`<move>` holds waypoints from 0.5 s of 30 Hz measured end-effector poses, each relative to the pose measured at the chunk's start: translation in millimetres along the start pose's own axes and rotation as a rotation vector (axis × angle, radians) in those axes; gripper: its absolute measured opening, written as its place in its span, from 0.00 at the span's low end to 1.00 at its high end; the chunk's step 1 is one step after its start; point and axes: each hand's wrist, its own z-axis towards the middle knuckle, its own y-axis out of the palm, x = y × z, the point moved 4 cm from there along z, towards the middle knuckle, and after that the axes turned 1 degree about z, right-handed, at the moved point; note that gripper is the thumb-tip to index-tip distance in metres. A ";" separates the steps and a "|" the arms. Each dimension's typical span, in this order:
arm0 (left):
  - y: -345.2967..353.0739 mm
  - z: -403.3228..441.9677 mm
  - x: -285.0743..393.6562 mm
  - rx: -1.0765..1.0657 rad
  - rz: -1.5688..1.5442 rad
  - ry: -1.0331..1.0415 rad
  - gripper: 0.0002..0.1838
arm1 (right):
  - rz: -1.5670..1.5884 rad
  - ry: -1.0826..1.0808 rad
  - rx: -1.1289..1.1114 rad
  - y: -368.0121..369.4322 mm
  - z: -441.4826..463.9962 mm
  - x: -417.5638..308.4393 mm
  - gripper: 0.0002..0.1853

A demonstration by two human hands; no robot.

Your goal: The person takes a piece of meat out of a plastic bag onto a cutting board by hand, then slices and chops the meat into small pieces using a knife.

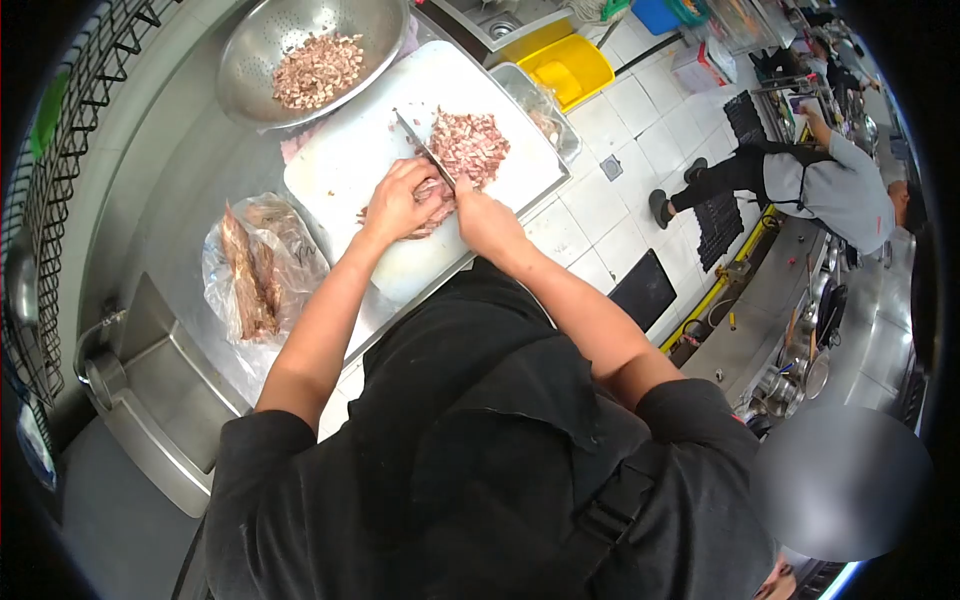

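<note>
My right hand (490,228) is closed around the handle of a knife (424,147), whose blade points up and to the left over the white cutting board (335,195). With bent fingers, my left hand (398,203) presses a piece of meat (432,212) against the board, close beside the blade. A pile of diced meat (470,145) lies just beyond the knife. At the board's far left, a metal colander (238,72) holds more meat cubes (317,70). Larger meat pieces (243,270) lie in a clear plastic bag (300,250) to the left.
A clear container (570,140) and a yellow bin (597,68) stand past the board's right edge. Lower left is a metal basin (165,385); a wire rack (60,170) runs along the left. Across the tiled floor, another person (835,190) stands by a counter with pans.
</note>
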 end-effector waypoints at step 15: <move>0.3 -6.3 -9.1 0.062 -0.002 0.007 0.07 | 0.003 0.025 -0.054 5.4 5.7 1.8 0.17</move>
